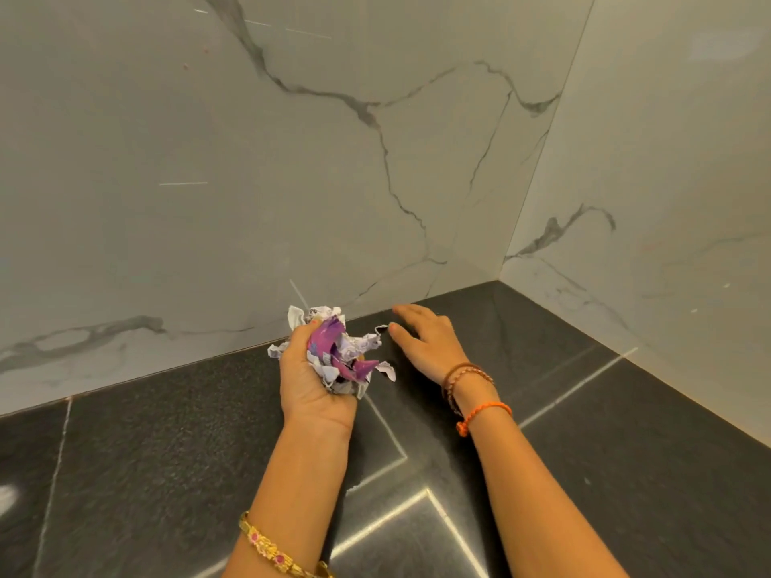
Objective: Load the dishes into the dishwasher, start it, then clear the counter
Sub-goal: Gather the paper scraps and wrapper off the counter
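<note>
My left hand [308, 377] is closed around a crumpled wad of white and purple paper scraps [338, 348], held just above the dark stone counter [167, 444] near the back wall. My right hand [425, 340] lies flat on the counter to the right of the wad, fingers spread and pointing left. Its fingertips touch a small torn paper scrap [380, 328]. Another small scrap [387, 371] shows at the wad's lower right edge. No dishes or dishwasher are in view.
White marble-look wall panels [208, 181] rise behind the counter and meet a second panel [646, 202] at the right, forming a corner. Light streaks reflect off the counter in front of my arms.
</note>
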